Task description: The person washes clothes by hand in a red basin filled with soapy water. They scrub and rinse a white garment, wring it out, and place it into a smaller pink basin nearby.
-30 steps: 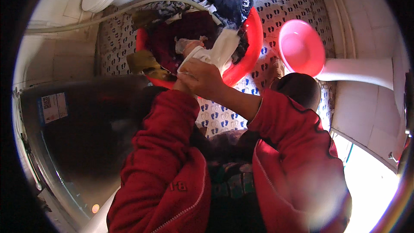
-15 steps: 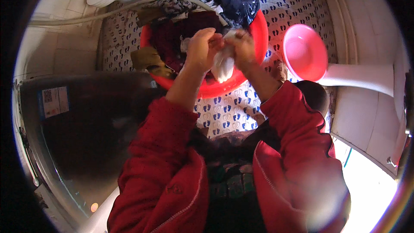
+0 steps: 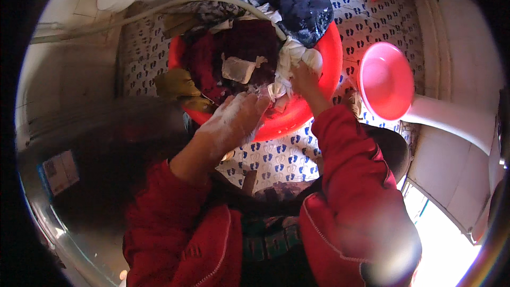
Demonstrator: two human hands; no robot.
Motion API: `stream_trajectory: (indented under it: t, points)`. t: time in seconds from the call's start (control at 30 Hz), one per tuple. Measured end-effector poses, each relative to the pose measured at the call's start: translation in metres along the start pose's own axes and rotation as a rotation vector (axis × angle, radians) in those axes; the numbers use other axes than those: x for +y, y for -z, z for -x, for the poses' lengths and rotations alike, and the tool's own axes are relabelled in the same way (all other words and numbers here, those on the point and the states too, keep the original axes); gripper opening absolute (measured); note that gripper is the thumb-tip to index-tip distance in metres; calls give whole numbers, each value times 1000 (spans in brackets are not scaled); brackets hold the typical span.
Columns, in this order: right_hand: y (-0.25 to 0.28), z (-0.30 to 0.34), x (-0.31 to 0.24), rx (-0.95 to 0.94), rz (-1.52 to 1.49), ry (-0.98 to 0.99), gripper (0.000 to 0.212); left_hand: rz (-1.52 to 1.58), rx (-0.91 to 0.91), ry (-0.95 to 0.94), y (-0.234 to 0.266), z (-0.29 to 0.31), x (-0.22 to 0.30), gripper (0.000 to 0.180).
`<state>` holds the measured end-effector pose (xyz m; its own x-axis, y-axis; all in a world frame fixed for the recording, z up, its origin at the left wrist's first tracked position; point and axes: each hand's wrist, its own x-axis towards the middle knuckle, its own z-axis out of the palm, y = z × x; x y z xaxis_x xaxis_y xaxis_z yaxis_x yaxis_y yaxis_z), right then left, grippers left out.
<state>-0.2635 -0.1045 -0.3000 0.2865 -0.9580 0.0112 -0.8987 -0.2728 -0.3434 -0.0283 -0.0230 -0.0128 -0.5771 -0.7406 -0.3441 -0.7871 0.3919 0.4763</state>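
A large red basin (image 3: 330, 58) full of laundry stands in front of me. My right hand (image 3: 306, 81) is closed on a wet white cloth (image 3: 291, 56) at the basin's right side. Foam covers my left hand (image 3: 236, 117), which is over the near rim beside the cloth's lower end. Its fingers are bent under and mostly hidden, so I cannot tell whether they grip anything. A pale block, apparently a bar of soap (image 3: 237, 70), lies on a dark maroon garment (image 3: 255, 40) in the middle. Behind the white cloth bulges a dark garment (image 3: 304, 8).
A pale hose (image 3: 175, 3) arches over the basin. An olive cloth (image 3: 178, 86) hangs over its left rim. To the right, a pink basin (image 3: 385, 82) sits beside a white pedestal (image 3: 451, 119). A dark appliance (image 3: 111, 170) is at my left, and the floor has a footprint pattern.
My hands have moved apart from holding the white cloth together. The left has come down toward the near rim, the right slightly down and right. The soap bar now shows fully.
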Motion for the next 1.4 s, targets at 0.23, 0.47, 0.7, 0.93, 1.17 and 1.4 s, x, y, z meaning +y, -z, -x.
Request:
stream_trajectory:
  t: [0.23,0.47,0.7,0.93,1.17,1.4]
  points:
    - [-72,11,9,-289,258,-47,30,10,134,-92,8,-9,7,48]
    - [-57,-9,19,-321,177,36,21,-99,-98,-51,-6,-18,3,56]
    - [87,-63,-19,-310,-1081,-292,23,-270,80,-61,-64,-57,-25,54]
    - [260,9,-157,-431,-769,258,27,-212,-50,-27,-76,-89,-13,47]
    - [166,24,-126,-93,-235,252,22,-279,-174,-45,-79,-113,9,40]
    - [121,-58,-27,76,-558,-230,30,-105,48,-46,-24,-60,2,36]
